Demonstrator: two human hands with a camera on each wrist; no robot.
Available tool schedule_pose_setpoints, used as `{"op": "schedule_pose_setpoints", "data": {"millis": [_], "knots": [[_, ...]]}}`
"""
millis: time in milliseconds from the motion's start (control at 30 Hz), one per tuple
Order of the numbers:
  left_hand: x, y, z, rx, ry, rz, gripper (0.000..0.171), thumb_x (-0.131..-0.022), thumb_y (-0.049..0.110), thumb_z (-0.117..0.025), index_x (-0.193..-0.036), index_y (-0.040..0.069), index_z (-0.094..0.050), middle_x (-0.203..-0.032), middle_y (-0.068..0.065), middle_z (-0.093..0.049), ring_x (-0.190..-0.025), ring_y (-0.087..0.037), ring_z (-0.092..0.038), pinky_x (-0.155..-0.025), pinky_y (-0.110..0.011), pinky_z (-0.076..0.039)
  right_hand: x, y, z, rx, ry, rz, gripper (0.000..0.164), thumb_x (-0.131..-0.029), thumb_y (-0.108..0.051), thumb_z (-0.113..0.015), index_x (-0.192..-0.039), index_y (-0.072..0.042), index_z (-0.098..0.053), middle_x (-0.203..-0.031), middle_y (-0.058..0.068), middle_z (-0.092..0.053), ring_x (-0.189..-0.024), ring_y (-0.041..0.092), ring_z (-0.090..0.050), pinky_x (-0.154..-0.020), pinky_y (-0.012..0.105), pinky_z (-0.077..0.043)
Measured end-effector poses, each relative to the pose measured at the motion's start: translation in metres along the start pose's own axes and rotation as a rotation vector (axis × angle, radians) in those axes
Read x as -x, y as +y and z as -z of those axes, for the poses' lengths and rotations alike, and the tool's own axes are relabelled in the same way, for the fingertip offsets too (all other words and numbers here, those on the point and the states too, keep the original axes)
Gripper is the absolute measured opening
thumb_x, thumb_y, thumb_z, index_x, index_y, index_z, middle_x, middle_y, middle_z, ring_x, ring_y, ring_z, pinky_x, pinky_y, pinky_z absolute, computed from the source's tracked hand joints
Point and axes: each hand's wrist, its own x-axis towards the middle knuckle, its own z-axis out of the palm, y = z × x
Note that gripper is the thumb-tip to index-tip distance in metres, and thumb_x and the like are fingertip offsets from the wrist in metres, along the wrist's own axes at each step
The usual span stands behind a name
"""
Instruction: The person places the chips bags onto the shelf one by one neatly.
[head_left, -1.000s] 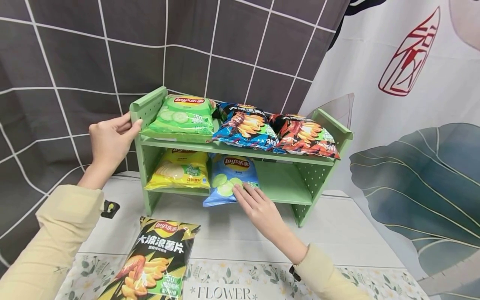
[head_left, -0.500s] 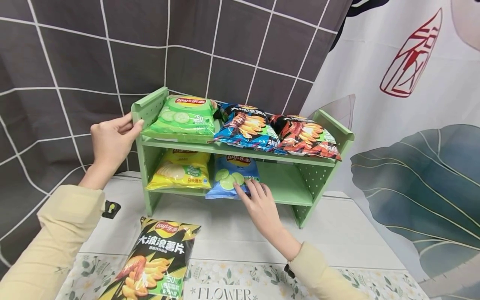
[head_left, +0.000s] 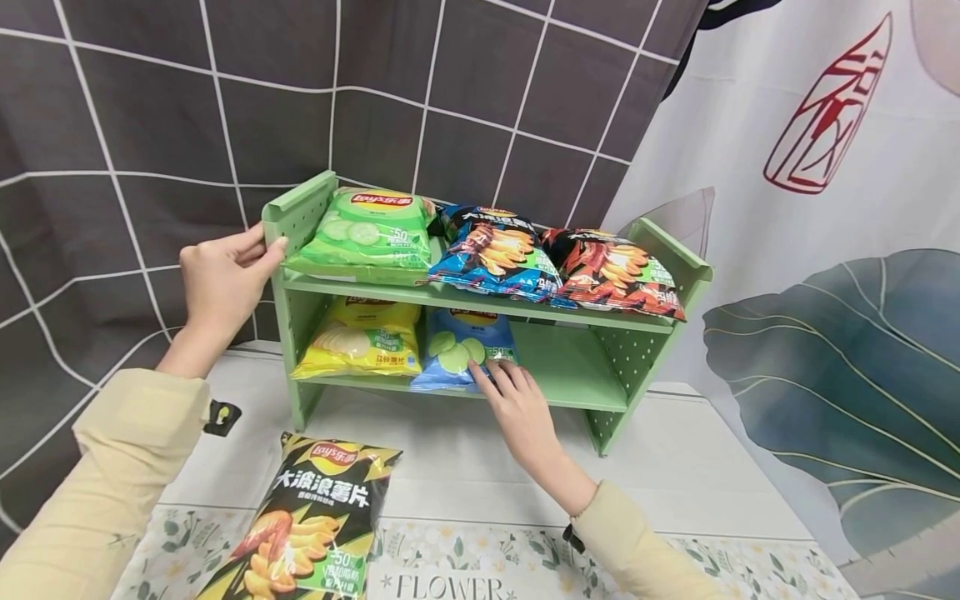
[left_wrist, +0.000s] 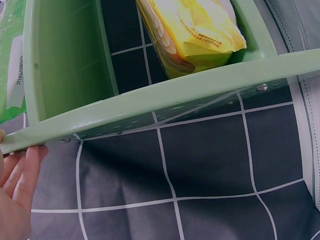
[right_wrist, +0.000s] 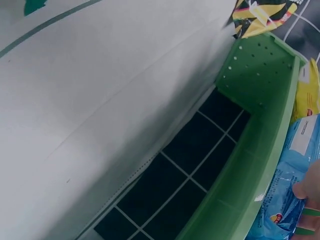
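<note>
My left hand (head_left: 222,279) pinches the upper left side panel of a green two-tier shelf (head_left: 480,302), thumb in front, fingers on the outer side. In the left wrist view its fingers (left_wrist: 31,172) touch the panel's edge. On the lower tier lies a blue chip bag (head_left: 453,346); my right hand (head_left: 525,412) rests its fingertips on the bag's front right part. The right wrist view shows the thumb (right_wrist: 300,190) against the blue bag's lower end. A yellow chip bag (head_left: 363,337) lies just left of it.
On the upper tier lie a green chip bag (head_left: 371,233), a dark blue one (head_left: 495,250) and a black-red one (head_left: 615,271). A large black-gold chip bag (head_left: 307,517) lies on the table (head_left: 450,475) in front. A checked cloth (head_left: 480,100) hangs behind.
The blue chip bag has moved back onto the lower tier, its front end drawn in from beyond the shelf edge. My right hand has shifted slightly with it. The left hand stays put.
</note>
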Motion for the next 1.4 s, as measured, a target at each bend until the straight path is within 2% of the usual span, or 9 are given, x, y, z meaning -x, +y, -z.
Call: {"op": "schedule_pose_setpoints", "data": {"millis": [167, 433, 733, 1000, 1200, 1400], "knots": [[0.0, 0.0, 0.001, -0.003, 0.005, -0.007, 0.031, -0.083, 0.015, -0.07, -0.11, -0.001, -0.069, -0.091, -0.026, -0.069, -0.066, 0.037, -0.041, -0.061, 0.009, -0.034, 0.001, -0.001, -0.001, -0.027, -0.03, 0.006, 0.057, -0.084, 0.003, -0.067, -0.137, -0.013, -0.053, -0.13, 0.008, -0.06, -0.118, 0.028, -0.055, -0.093, 0.041, -0.051], [0.0, -0.001, 0.002, 0.001, 0.005, -0.002, 0.031, -0.083, 0.015, -0.07, -0.11, -0.001, -0.069, -0.091, -0.026, -0.069, -0.066, 0.037, -0.041, -0.061, 0.009, -0.035, 0.003, -0.003, -0.002, -0.033, -0.118, -0.01, 0.066, -0.084, 0.002, -0.066, -0.145, -0.013, -0.043, -0.144, 0.01, -0.05, -0.132, 0.029, -0.046, -0.102, 0.046, -0.045], [0.001, -0.001, 0.002, -0.011, 0.0, 0.0, 0.031, -0.084, 0.016, -0.07, -0.11, -0.001, -0.069, -0.092, -0.025, -0.069, -0.066, 0.037, -0.04, -0.061, 0.009, -0.034, 0.003, -0.008, 0.004, -0.088, -0.192, -0.082, 0.067, -0.089, -0.03, -0.067, -0.148, -0.017, -0.038, -0.15, 0.008, -0.043, -0.139, 0.03, -0.038, -0.11, 0.053, -0.037], [0.0, 0.001, 0.001, -0.012, -0.01, -0.019, 0.03, -0.084, 0.016, -0.07, -0.11, 0.0, -0.07, -0.091, -0.025, -0.069, -0.067, 0.037, -0.04, -0.062, 0.01, -0.034, -0.002, -0.017, 0.018, -0.167, -0.211, -0.164, 0.065, -0.088, -0.037, -0.067, -0.145, -0.016, -0.044, -0.149, 0.01, -0.044, -0.14, 0.031, -0.037, -0.112, 0.052, -0.035], [0.0, 0.0, 0.0, -0.015, -0.009, -0.013, 0.031, -0.084, 0.017, -0.07, -0.109, 0.0, -0.07, -0.091, -0.025, -0.069, -0.066, 0.038, -0.04, -0.062, 0.01, -0.034, -0.006, -0.033, 0.029, -0.223, -0.163, -0.1, 0.065, -0.088, -0.036, -0.067, -0.145, -0.013, -0.044, -0.15, 0.012, -0.043, -0.141, 0.032, -0.036, -0.114, 0.052, -0.033], [0.0, -0.001, 0.0, -0.015, -0.005, -0.016, 0.03, -0.084, 0.016, -0.069, -0.109, 0.0, -0.07, -0.091, -0.025, -0.069, -0.067, 0.038, -0.04, -0.062, 0.01, -0.033, -0.005, -0.055, 0.036, -0.222, -0.133, -0.022, 0.069, -0.085, -0.041, -0.067, -0.144, -0.012, -0.044, -0.151, 0.013, -0.041, -0.141, 0.033, -0.034, -0.114, 0.05, -0.033]]}}
